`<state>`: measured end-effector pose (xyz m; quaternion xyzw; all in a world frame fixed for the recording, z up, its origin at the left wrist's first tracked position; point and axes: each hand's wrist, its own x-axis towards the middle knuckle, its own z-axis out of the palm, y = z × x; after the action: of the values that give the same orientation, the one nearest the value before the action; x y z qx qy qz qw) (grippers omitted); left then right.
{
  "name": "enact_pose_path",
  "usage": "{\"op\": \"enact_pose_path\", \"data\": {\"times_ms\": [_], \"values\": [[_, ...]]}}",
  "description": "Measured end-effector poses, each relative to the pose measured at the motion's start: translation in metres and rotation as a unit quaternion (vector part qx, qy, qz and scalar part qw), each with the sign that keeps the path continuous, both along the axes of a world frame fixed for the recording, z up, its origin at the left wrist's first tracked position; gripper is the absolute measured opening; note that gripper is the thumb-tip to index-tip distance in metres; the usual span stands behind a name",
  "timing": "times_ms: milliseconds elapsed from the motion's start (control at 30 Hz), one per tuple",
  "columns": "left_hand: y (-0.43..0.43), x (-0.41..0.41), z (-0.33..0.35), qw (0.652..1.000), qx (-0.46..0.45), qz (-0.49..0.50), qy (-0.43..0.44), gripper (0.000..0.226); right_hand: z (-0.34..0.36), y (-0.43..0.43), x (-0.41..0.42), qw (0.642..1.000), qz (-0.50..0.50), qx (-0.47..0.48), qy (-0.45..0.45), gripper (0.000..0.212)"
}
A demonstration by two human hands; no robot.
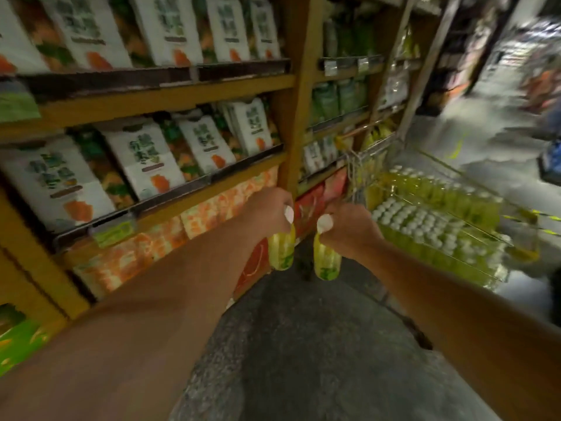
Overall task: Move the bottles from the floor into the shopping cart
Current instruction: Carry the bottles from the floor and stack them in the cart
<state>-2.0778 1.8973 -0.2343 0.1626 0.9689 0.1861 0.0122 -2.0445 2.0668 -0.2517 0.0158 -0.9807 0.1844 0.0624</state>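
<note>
My left hand (268, 209) grips one yellow-green bottle (281, 252) by its neck, just under the white cap. My right hand (349, 227) grips a second yellow-green bottle (326, 262) the same way. Both bottles hang upright above the grey floor, side by side and a little apart. To the right stands the wire shopping cart (361, 168), packed with several yellow-green bottles with white caps (425, 220). Both hands are left of the cart's near end. The whole view is blurred by motion.
Wooden shelves (182, 95) filled with white and orange packages run along the left. Orange and red boxes (212, 211) sit on the lowest level by the floor. The aisle floor (303, 344) stretches ahead, and more shelving stands at the far right.
</note>
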Motion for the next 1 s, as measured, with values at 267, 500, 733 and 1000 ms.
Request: {"op": "enact_pose_path", "data": {"times_ms": [267, 500, 733, 1000], "values": [[0.147, -0.141, 0.017, 0.988, -0.02, -0.154, -0.002, 0.046, 0.017, 0.118, -0.087, 0.978, -0.19, -0.075, 0.044, 0.044], [0.283, -0.221, 0.015, 0.974, -0.004, -0.225, 0.007, 0.056, 0.012, 0.239, -0.151, 0.961, -0.264, -0.069, 0.045, 0.039], [0.41, -0.298, 0.023, 0.973, 0.024, -0.23, 0.006, 0.059, 0.028, 0.366, -0.229, 0.959, -0.275, -0.045, 0.042, 0.047], [0.534, -0.408, -0.007, 0.967, 0.015, -0.254, -0.016, 0.057, 0.002, 0.48, -0.326, 0.946, -0.317, -0.053, 0.04, 0.044]]}}
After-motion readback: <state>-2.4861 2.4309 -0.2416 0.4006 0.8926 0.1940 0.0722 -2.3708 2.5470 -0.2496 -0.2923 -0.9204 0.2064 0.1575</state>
